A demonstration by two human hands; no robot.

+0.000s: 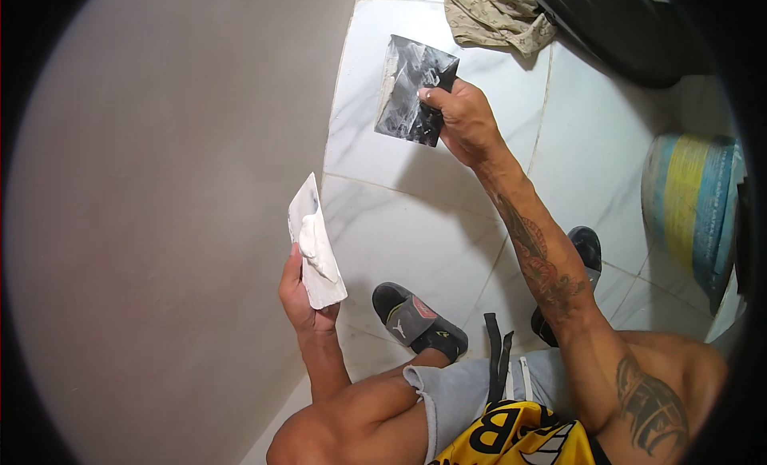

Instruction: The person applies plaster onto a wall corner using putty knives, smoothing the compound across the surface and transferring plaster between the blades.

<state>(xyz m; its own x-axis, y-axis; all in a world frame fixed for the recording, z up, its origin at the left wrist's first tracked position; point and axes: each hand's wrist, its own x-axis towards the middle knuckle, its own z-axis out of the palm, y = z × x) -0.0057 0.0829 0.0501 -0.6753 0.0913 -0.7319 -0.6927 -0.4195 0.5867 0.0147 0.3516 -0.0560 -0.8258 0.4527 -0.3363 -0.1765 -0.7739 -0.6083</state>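
Observation:
My left hand [297,296] grips a white flat plate [325,292] by its near edge, fingers underneath and thumb at the side. A thick lump of white putty [312,240] sits on the plate's face. My right hand [468,117] is stretched forward, closed round the right edge of a black flat putty spreader [413,91]. White smears cover much of the spreader, with a thicker streak along its left edge. The spreader is held above the floor, apart from the plate and to its far right. Part of each hand's fingers is hidden behind its tool.
A plain greyish wall [176,225] rises close on my left. Below is white marbled floor tile [415,233]. A patterned beige cloth [499,19] and a dark rounded container [619,25] lie at the far right. A yellow-and-blue bag [687,205] stands at right. My sandals [411,315] rest on the floor.

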